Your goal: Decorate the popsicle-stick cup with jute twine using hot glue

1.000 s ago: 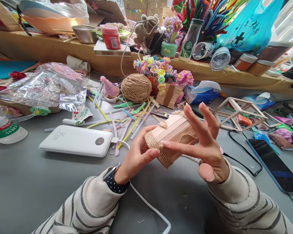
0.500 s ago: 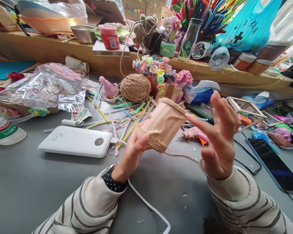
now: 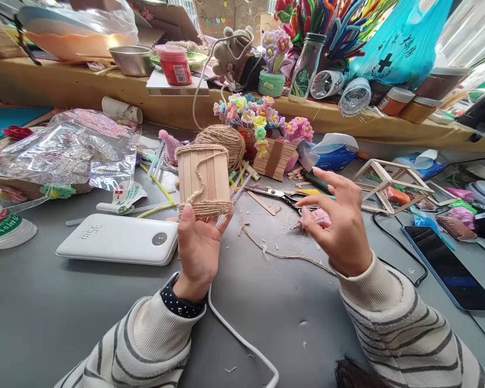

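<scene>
My left hand [image 3: 200,253] grips the bottom of a small popsicle-stick container [image 3: 214,175], thumb in front and fingers beneath. Twine wraps its top and bottom edges, and a loose curl of twine crosses the upright sticks. My right hand [image 3: 339,221] is off to the right in the air, fingers spread and bent, holding nothing. A strand of twine [image 3: 283,253] runs over the table from near the container to the right sleeve. Behind the container sits a ball of twine [image 3: 226,137], partly hidden. Scissors [image 3: 275,193] and a pink glue gun [image 3: 319,218] lie close to my right hand.
A white power bank [image 3: 117,240] lies left of my left hand, and a white cable [image 3: 238,334] crosses the grey table. At right are a phone [image 3: 448,267] and a wooden stick frame [image 3: 392,180]. A shelf [image 3: 165,110] with bottles and jars runs along the back.
My left hand has moved the container left and turned it upright, its stick side facing me. My right hand has come away from it and dropped lower.
</scene>
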The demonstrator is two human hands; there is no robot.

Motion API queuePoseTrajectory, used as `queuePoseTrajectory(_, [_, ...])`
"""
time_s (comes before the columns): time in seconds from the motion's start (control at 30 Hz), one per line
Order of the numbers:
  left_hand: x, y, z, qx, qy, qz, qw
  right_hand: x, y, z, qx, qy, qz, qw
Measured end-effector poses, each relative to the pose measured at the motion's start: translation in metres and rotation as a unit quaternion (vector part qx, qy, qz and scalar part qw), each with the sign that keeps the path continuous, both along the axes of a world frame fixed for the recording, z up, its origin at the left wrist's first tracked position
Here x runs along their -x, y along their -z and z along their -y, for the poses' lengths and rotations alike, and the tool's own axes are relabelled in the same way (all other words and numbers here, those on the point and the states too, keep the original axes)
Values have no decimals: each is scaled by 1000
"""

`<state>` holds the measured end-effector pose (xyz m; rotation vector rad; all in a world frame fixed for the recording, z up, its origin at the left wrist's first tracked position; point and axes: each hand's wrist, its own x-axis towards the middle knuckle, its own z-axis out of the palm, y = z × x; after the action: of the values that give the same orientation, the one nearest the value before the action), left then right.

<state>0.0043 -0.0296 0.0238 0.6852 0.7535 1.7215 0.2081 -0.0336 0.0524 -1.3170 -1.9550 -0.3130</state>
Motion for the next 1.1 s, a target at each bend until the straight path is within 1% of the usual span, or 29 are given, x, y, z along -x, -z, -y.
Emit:
queuePoseTrajectory(0.1, [0,-1,0,-14,-5,-12,1000,-12,-8,-2,-18,33,-18,999])
queuePoseTrajectory(0.2, [2,1,1,-50,-32,-52,997,-21,-16,-3,-24,64,-42,997])
queuePoseTrajectory(0.27, [5,6,1,-60,-30,-96,993,-21,-19,-2,5,45,-81,996])
queuePoseTrajectory(0.3, [7,8,1,-58,-4,-124,991,-20,-20,-2,31,24,-106,994])
queuePoseTrajectory(0.4, [11,14,2,-31,121,-194,973,-15,-22,1,134,-58,-177,973])
queuePoseTrajectory(0.43, [11,14,2,-21,163,-208,964,-13,-22,1,154,-80,-192,966])
queuePoseTrajectory(0.5, [10,12,4,-10,232,-228,946,-12,-23,3,167,-109,-202,959])
queuePoseTrajectory(0.57, [8,8,6,-17,270,-249,930,-12,-25,4,161,-124,-193,960])
queuePoseTrajectory(0.67, [5,2,9,-33,289,-283,914,-12,-26,6,184,-142,-186,955])
queuePoseTrajectory(0.73, [4,1,9,-43,301,-296,906,-11,-26,7,206,-148,-194,948])
queuePoseTrajectory(0.8, [6,3,7,-67,302,-292,905,-8,-24,8,203,-144,-206,946])
queuePoseTrajectory(0.83, [8,4,4,-84,290,-285,910,-6,-22,8,189,-139,-210,949])
queuePoseTrajectory(0.87, [11,4,1,-94,254,-281,921,-4,-20,8,169,-131,-209,954])
queuePoseTrajectory(0.9, [15,3,-3,-92,207,-300,927,-2,-18,8,145,-122,-199,962])
queuePoseTrajectory(0.93, [19,2,-8,-85,132,-346,925,1,-15,9,117,-111,-180,970])
queuePoseTrajectory(0.97, [23,0,-13,-71,56,-425,901,4,-12,9,86,-102,-153,979])
queuePoseTrajectory(1.0, [27,-2,-18,-62,-11,-527,847,8,-10,9,53,-96,-122,987])
queuePoseTrajectory(1.03, [30,-4,-23,-57,-61,-630,772,11,-8,10,20,-92,-89,992])
queuePoseTrajectory(1.07, [32,-6,-27,-51,-84,-724,683,14,-6,11,-9,-90,-56,994])
queuePoseTrajectory(1.1, [33,-7,-31,-38,-90,-783,614,17,-4,12,-33,-89,-26,995])
